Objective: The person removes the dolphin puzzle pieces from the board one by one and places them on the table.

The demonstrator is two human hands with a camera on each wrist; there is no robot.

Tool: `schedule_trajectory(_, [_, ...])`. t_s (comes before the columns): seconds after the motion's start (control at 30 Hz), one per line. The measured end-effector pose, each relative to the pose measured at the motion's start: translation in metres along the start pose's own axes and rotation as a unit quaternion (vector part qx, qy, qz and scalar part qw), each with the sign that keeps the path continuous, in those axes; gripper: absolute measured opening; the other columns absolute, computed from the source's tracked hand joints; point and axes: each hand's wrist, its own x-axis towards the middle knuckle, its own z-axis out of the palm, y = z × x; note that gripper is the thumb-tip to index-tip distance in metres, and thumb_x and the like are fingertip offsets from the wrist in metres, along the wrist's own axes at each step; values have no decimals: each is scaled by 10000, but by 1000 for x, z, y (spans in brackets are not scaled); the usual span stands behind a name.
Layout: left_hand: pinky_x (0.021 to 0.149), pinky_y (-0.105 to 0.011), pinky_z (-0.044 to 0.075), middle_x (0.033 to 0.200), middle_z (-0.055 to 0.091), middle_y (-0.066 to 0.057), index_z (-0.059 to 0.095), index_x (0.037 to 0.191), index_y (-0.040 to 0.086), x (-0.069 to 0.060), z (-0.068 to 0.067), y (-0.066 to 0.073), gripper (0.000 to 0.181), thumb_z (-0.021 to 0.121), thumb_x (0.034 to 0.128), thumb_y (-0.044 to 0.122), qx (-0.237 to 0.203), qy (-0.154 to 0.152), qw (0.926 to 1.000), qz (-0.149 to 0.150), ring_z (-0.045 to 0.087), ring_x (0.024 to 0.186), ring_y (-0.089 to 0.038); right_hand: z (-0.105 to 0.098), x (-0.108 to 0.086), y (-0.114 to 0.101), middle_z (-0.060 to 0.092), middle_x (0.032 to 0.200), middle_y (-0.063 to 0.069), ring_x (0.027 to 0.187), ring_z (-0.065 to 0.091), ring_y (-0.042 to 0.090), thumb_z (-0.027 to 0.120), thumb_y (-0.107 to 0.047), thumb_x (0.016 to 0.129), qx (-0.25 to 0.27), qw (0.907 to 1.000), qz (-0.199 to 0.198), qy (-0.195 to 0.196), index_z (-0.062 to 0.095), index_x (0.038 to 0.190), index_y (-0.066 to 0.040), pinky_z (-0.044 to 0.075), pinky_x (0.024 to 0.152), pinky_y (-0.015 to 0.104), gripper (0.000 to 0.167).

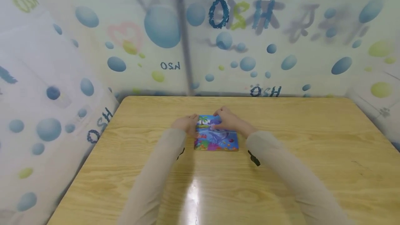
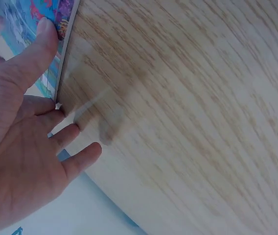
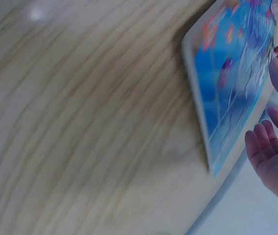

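A thin, square jigsaw puzzle board lies flat on the wooden table, printed with a dolphin, a palm tree and bright sea life. Its surface has glossy streaks in the right wrist view. At its left edge, my left hand pinches the board; in the left wrist view the thumb lies on the picture while the forefinger meets the edge from the other side. My right hand reaches over the upper right part, thumb over the picture and forefinger near the far edge. Its other fingers stay off the board.
The wooden table runs back to a pale curtain printed with blue and green bubbles and letters. Similar cloth hangs along the left side. A bright light reflection lies on the tabletop nearer to me.
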Motion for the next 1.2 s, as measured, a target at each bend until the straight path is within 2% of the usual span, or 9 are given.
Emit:
schedule_trajectory(0.2, [1126, -416, 246, 1548, 134, -23, 130, 1480, 134, -2, -2, 3, 886, 632, 821, 449, 88, -92, 9998, -127, 210, 1403, -249, 11, 18, -16, 501, 1213, 170, 1093, 500, 289, 709, -357, 780, 53, 9995, 300, 75, 501, 1230, -9, 455, 937, 411, 605])
schedule_trajectory(0.47, [1109, -397, 287, 1548, 136, -8, 113, 1482, 140, 1, -1, 8, 885, 636, 827, 424, 134, -166, 9998, -9, 227, 1398, -233, 13, 29, -19, 503, 1209, 164, 1149, 445, 305, 741, -317, 753, -29, 9964, 811, -260, 522, 1184, -12, 391, 1008, 421, 572])
schedule_trajectory(0.67, [1098, -406, 305, 1542, 162, -19, 133, 1479, 128, 0, -2, 6, 901, 653, 810, 434, 56, -81, 9999, -63, 259, 1384, -247, 8, 38, -23, 517, 1242, 165, 1211, 417, 327, 726, -321, 770, -330, 9947, 733, -640, 510, 1205, 1, 340, 1057, 425, 583])
schedule_trajectory(0.77, [1110, -414, 280, 1544, 151, -31, 140, 1479, 128, -2, -3, 5, 902, 651, 807, 446, 39, -87, 9999, -123, 240, 1391, -260, 8, 40, -24, 504, 1246, 168, 1211, 417, 328, 722, -311, 776, -260, 9952, 638, -696, 498, 1204, -1, 340, 1057, 421, 574])
schedule_trajectory(0.9, [1114, -417, 271, 1546, 145, -33, 140, 1479, 131, -2, -4, 5, 902, 651, 806, 448, -10, -113, 9998, -181, 233, 1393, -266, 9, 38, -24, 482, 1238, 166, 1181, 426, 312, 727, -287, 774, 1, 9965, 608, -571, 484, 1213, -26, 360, 1034, 423, 566])
schedule_trajectory(1.1, [1108, -403, 288, 1545, 153, -2, 152, 1478, 146, 4, -5, 8, 894, 672, 801, 411, -112, -157, 9992, -353, 263, 1383, -243, 16, 30, -23, 456, 1214, 170, 1096, 443, 279, 749, -243, 750, 508, 9968, 611, 43, 504, 1212, -28, 416, 968, 414, 565])
schedule_trajectory(1.2, [1113, -386, 283, 1546, 150, 0, 162, 1475, 136, 6, -4, 9, 890, 679, 799, 397, -61, -189, 9990, -404, 263, 1383, -230, 19, 28, -22, 494, 1187, 170, 1078, 470, 275, 730, -187, 771, 699, 9957, 499, 356, 535, 1181, -16, 435, 951, 399, 485])
